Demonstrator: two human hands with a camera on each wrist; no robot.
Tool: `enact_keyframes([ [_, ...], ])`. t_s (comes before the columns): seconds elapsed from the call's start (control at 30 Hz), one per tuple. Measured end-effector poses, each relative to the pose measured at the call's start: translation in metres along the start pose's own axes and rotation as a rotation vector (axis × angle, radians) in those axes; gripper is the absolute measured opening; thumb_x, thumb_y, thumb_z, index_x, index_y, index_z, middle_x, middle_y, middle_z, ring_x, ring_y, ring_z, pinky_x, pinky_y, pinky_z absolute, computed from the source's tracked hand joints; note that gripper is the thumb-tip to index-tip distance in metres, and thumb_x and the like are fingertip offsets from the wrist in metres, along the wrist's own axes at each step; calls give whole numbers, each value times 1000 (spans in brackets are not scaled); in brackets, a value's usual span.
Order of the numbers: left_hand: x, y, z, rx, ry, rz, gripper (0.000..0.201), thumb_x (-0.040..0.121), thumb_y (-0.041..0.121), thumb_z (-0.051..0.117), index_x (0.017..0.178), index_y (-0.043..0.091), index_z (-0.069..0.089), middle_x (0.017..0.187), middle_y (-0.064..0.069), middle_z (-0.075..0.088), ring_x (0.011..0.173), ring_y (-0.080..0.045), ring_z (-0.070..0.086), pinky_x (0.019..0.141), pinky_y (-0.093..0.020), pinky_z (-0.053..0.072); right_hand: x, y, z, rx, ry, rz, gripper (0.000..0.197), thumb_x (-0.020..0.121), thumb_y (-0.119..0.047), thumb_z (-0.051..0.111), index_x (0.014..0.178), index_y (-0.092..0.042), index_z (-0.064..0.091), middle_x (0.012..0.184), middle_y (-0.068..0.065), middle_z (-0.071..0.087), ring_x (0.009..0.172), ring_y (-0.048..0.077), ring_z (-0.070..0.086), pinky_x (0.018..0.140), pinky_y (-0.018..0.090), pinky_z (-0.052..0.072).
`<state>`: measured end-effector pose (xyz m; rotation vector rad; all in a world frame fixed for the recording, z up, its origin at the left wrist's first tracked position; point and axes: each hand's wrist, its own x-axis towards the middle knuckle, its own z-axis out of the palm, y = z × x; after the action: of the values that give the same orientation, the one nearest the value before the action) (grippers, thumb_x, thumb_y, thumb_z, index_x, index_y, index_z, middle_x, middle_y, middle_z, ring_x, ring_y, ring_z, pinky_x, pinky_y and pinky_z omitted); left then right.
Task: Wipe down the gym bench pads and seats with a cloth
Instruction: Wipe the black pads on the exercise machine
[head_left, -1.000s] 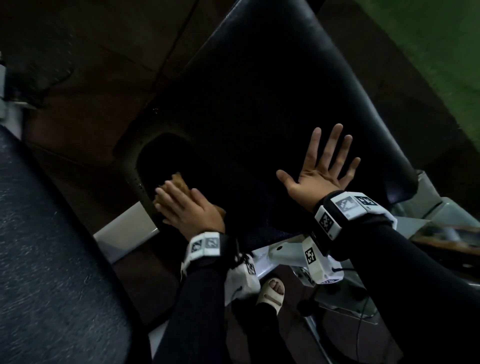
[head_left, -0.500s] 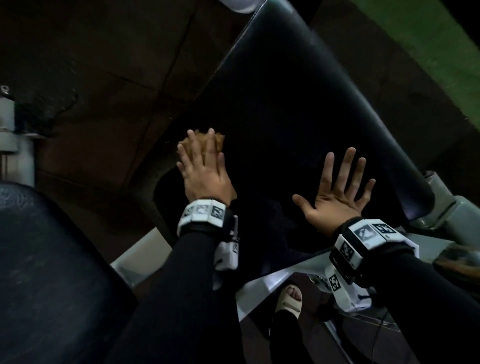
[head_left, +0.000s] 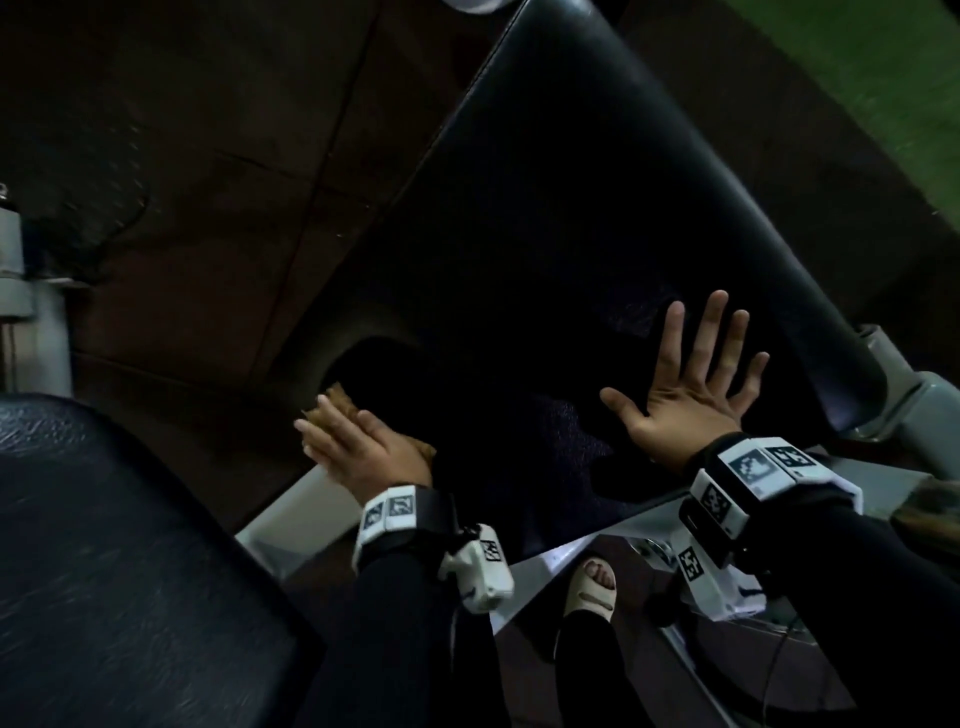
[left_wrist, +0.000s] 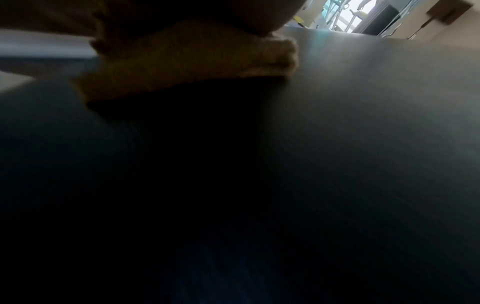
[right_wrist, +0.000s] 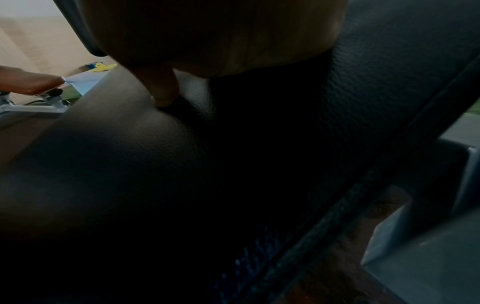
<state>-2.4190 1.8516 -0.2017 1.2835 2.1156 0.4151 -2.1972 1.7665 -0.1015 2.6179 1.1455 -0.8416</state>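
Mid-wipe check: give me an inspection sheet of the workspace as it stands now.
Surface: black bench pad, slanted, glossy along its right edge.
Job's things: tan cloth flat on the pad's lower left edge.
Clutter: nothing seen.
Grippers: left hand presses the cloth with straight fingers; right hand spread flat on the pad.
Cables: thin cable near the right forearm.
Surroundings: second pad at left, grey frame, dark floor, green mat.
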Motion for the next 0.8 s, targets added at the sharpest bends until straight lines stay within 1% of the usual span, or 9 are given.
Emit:
enact_keyframes([
  [0.07,-19,10,8,32,-67,43,50,101,21,38,149,15,24,157,-19,7,143,-40,11,114,-47,12,0,-1,0,-3,3,3,106,74,-73,41,135,-35,-37,137,-3,-52,124,18,-51,92,38,-38],
  [0.1,-26,16,11,44,-105,98,50,101,22,37,149,18,23,158,-17,4,144,-39,7,113,-51,11,0,0,0,-3,5,2,106,75,-73,41,135,-35,-37,137,-3,-52,124,18,-50,92,38,-39],
  [0.2,-34,37,20,90,-179,340,50,101,28,34,149,24,21,158,-14,3,145,-38,3,112,-56,13,-1,0,-1,1,0,0,105,74,-73,41,137,-35,-35,138,-3,-51,125,19,-49,92,39,-39],
  [0.27,-23,50,23,141,-157,457,50,101,32,30,149,24,22,158,-13,7,145,-36,7,112,-55,17,-1,0,-2,2,-6,1,105,74,-73,40,136,-36,-36,138,-3,-52,125,18,-50,92,39,-39],
  [0.4,27,60,20,147,-102,520,50,100,34,26,149,24,25,158,-9,13,145,-31,13,112,-52,21,-1,-1,-4,2,-8,-3,105,75,-73,41,133,-38,-40,137,-4,-53,123,18,-52,91,37,-40],
  [0.5,63,44,12,97,-81,462,48,101,29,31,148,24,27,158,-8,16,145,-30,15,113,-51,19,-1,0,-4,-4,-13,-1,105,75,-74,40,133,-37,-39,136,-4,-53,122,17,-52,91,37,-40],
  [0.6,73,17,3,55,-5,357,45,102,27,33,146,20,33,156,-12,21,143,-33,20,113,-47,19,-1,0,-4,-3,-13,-4,105,74,-74,39,135,-37,-37,137,-4,-52,122,17,-52,91,37,-40],
  [0.7,53,-5,-1,-2,89,216,43,101,22,35,144,14,38,153,-18,25,139,-37,26,113,-42,22,0,2,-2,0,-4,-5,105,73,-75,39,135,-37,-37,137,-4,-52,122,17,-52,91,36,-40],
  [0.8,16,-12,2,-13,109,84,45,100,19,38,144,7,35,152,-26,23,137,-43,28,113,-43,23,-1,1,-2,-1,7,-10,105,73,-75,38,136,-37,-36,137,-4,-52,123,17,-51,91,36,-41],
])
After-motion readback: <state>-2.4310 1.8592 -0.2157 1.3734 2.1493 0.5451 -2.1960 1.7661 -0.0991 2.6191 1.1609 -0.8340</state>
